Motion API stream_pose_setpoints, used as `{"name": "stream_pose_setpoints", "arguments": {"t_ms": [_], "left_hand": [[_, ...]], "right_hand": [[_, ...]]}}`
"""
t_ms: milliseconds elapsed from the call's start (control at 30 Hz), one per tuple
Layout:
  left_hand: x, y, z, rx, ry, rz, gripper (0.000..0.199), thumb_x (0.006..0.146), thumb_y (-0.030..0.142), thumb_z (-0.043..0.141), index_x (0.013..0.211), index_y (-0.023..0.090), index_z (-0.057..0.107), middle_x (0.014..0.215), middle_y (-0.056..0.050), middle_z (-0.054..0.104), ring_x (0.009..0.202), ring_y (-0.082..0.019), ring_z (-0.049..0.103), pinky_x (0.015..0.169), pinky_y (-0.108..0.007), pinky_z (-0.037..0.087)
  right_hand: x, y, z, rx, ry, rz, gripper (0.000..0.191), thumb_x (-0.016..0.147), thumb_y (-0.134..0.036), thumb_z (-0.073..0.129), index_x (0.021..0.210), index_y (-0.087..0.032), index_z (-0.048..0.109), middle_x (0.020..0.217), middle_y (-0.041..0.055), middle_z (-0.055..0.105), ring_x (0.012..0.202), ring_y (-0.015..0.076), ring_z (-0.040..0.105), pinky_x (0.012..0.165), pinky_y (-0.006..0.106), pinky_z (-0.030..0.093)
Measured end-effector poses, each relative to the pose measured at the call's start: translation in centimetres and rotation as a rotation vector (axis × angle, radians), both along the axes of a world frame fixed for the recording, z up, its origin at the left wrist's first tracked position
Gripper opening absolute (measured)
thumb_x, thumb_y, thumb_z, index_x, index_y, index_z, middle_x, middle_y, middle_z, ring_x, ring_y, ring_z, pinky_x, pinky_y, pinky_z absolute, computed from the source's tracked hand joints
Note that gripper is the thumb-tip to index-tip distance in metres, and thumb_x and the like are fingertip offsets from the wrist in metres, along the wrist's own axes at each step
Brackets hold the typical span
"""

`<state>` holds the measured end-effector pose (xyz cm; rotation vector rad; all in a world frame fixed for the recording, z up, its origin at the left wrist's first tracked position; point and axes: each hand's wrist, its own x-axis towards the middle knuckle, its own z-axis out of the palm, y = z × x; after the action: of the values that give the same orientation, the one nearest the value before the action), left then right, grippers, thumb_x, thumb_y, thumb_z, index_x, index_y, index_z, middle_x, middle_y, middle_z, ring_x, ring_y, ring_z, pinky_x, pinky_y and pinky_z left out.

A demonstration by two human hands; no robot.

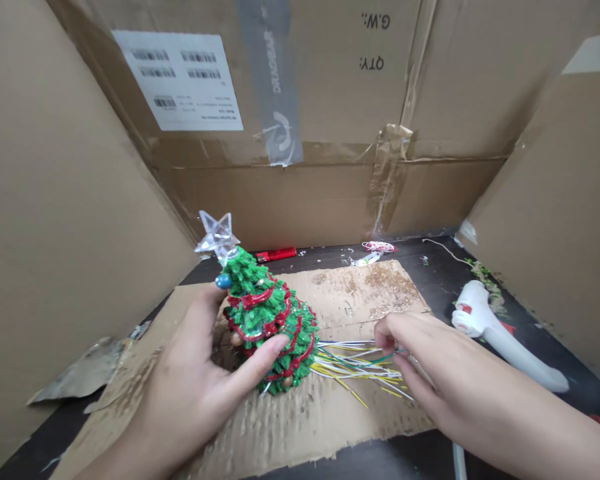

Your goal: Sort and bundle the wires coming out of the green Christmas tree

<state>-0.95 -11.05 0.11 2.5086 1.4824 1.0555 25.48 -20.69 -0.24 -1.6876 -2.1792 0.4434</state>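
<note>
Nearest me, my left hand (190, 380) grips the green Christmas tree ornament (273, 320) on the cardboard sheet (360, 293); my half-closed right hand (430, 360) reaches the coloured wires (360, 367), whether holding them I can't tell.

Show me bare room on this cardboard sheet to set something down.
Free: the cardboard sheet's far right, between the Christmas tree ornament and its edge, and the strip below the coloured wires. Crowded: the tree at the left hand, the wires under the right hand.
</note>
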Motion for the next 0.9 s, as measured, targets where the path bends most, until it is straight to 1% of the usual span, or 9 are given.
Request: {"name": "stream_pose_setpoints", "arguments": {"t_ms": [67,167,233,300,400,567,667,767,900], "left_hand": [[0.1,0.1,0.0,-0.023,-0.003,-0.003,0.046,0.080,0.054,0.051,0.118,0.028,0.043,0.107,-0.005,0.064,0.084,-0.018,0.067,0.065,-0.031,0.060],[0.2,0.2,0.0,-0.034,-0.016,-0.009,0.048,0.079,0.054,0.052,0.118,0.027,0.043,0.109,-0.006,0.064,0.083,-0.019,0.067,0.065,-0.032,0.060],[0.3,0.2,0.0,-0.039,-0.031,-0.009,0.048,0.079,0.054,0.052,0.118,0.027,0.043,0.108,-0.006,0.064,0.084,-0.020,0.067,0.065,-0.033,0.060],[0.2,0.1,0.0,-0.046,-0.042,-0.007,0.048,0.079,0.054,0.052,0.118,0.028,0.043,0.108,-0.005,0.064,0.086,-0.020,0.067,0.066,-0.033,0.060],[0.2,0.2,0.0,-0.042,-0.042,-0.012,0.048,0.079,0.054,0.053,0.119,0.029,0.043,0.108,-0.004,0.064,0.090,-0.020,0.067,0.071,-0.034,0.060],[0.1,0.2,0.2,-0.051,-0.046,-0.023,0.049,0.078,0.054,0.053,0.119,0.027,0.044,0.109,-0.005,0.065,0.093,-0.020,0.067,0.068,-0.031,0.060],[0.2,0.1,0.3,-0.056,-0.054,-0.037,0.048,0.079,0.054,0.052,0.118,0.028,0.043,0.106,-0.004,0.065,0.093,-0.020,0.066,0.072,-0.033,0.060],[0.4,0.0,0.4,-0.043,-0.067,-0.034,0.045,0.079,0.054,0.051,0.116,0.029,0.044,0.103,-0.003,0.065,0.092,-0.020,0.066,0.075,-0.036,0.060],[0.7,0.1,0.4,-0.026,-0.075,-0.015,0.047,0.079,0.053,0.052,0.117,0.027,0.045,0.099,-0.004,0.065,0.085,-0.019,0.066,0.070,-0.035,0.060]], "right_hand": [[0.0,0.2,0.0,0.010,0.009,0.004,0.019,0.095,-0.010,0.038,0.101,-0.023,0.050,0.095,-0.0008,0.055,0.086,0.0152,0.051,0.074,0.033,0.040],[0.0,0.4,0.1,0.079,0.035,-0.020,0.020,0.099,-0.017,0.038,0.108,-0.025,0.053,0.101,-0.0006,0.059,0.092,0.0148,0.054,0.078,0.033,0.042],[0.1,0.6,0.1,0.124,0.021,-0.043,0.020,0.098,-0.019,0.038,0.106,-0.025,0.056,0.100,0.0001,0.060,0.091,0.0151,0.056,0.079,0.033,0.043],[0.3,0.7,0.1,0.166,-0.026,-0.048,0.020,0.097,-0.019,0.040,0.100,-0.023,0.059,0.095,0.0009,0.061,0.087,0.0158,0.058,0.075,0.033,0.044],[0.7,0.8,-0.1,0.211,-0.098,-0.065,0.021,0.097,-0.020,0.040,0.094,-0.021,0.060,0.090,0.0015,0.062,0.081,0.0163,0.058,0.071,0.034,0.043],[0.8,1.2,0.0,0.229,-0.138,-0.107,0.019,0.097,-0.023,0.042,0.090,-0.020,0.060,0.086,0.0021,0.061,0.079,0.0173,0.056,0.070,0.035,0.042],[0.9,1.4,0.1,0.217,-0.144,-0.124,0.019,0.097,-0.023,0.042,0.091,-0.019,0.060,0.087,0.0027,0.060,0.080,0.0177,0.056,0.071,0.035,0.042],[0.9,1.5,0.2,0.179,-0.129,-0.111,0.018,0.096,-0.022,0.042,0.090,-0.020,0.059,0.086,0.0024,0.059,0.080,0.0176,0.054,0.072,0.035,0.041],[0.7,1.5,0.1,0.155,-0.119,-0.070,0.018,0.096,-0.023,0.044,0.084,-0.019,0.057,0.084,0.0022,0.057,0.078,0.0177,0.051,0.070,0.035,0.040]]}}
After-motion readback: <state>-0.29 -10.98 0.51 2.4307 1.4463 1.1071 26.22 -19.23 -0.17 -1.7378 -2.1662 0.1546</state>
